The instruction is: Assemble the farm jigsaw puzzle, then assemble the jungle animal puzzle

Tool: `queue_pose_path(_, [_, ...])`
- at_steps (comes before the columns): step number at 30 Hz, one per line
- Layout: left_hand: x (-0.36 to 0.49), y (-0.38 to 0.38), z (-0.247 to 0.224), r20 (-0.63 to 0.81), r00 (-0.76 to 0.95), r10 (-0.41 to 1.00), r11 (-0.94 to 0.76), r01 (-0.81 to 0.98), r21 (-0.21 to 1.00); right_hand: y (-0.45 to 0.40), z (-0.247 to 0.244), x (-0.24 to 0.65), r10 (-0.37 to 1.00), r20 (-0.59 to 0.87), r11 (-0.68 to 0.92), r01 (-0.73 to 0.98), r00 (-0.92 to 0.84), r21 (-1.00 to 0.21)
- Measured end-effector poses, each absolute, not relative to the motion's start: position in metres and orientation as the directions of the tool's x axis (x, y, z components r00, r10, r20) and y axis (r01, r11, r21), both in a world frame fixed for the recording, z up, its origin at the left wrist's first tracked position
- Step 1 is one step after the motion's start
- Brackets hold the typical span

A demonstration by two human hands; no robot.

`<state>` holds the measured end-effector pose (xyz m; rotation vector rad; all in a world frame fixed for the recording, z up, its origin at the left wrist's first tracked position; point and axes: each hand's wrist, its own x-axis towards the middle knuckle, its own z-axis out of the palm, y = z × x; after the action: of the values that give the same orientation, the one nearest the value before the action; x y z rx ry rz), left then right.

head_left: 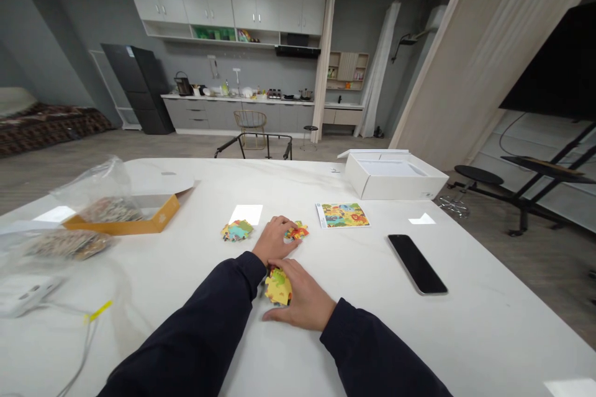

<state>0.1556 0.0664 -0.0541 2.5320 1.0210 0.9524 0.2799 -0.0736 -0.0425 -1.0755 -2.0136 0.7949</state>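
Note:
My left hand reaches forward, its fingers curled over a small heap of red and yellow jigsaw puzzle pieces. Closer to me, my right hand curves its thumb and fingers around a cluster of mostly yellow puzzle pieces. That cluster lies beside my left wrist; its underside is partly hidden. Left of my left hand sits another heap of puzzle pieces, blue-green and yellow. A picture card with a colourful animal scene lies flat to the right, beyond both hands.
On the left are an orange-edged box and clear bags of pieces, with a white power strip and cable nearer. A black phone lies at the right; a white box stands at the table's far right edge.

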Motion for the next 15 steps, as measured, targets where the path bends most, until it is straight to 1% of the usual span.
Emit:
queue_pose_path(3, [0.154,0.065,-0.053,0.52,0.475,0.71,-0.704,0.481,0.522,-0.075,-0.041,0.281,0.866,0.292,0.461,0.423,-0.406,-0.78])
queue_pose_path(5, [0.141,0.065,-0.05,0.588,0.353,0.728,-0.68,0.482,0.553,-0.075,-0.041,0.282,0.867,0.284,0.457,0.427,-0.409,-0.78])
queue_pose_path(6, [0.131,0.065,-0.049,0.623,0.274,0.733,-0.66,0.509,0.552,-0.075,-0.041,0.282,0.868,0.28,0.455,0.432,-0.409,-0.779])
queue_pose_path(8, [0.107,0.065,-0.048,0.672,0.121,0.73,-0.586,0.616,0.526,-0.076,-0.041,0.282,0.871,0.271,0.45,0.445,-0.409,-0.775])
queue_pose_path(10, [0.081,0.064,-0.05,0.668,0.033,0.744,-0.465,0.743,0.481,-0.076,-0.041,0.282,0.873,0.262,0.445,0.453,-0.412,-0.773])
queue_pose_path(13, [0.059,0.059,-0.053,0.591,0.017,0.806,-0.315,0.858,0.405,-0.075,-0.04,0.282,0.872,0.259,0.447,0.461,-0.414,-0.767])
queue_pose_path(15, [0.06,0.055,-0.05,0.591,0.05,0.805,-0.323,0.873,0.366,-0.075,-0.04,0.281,0.871,0.264,0.453,0.465,-0.415,-0.761])
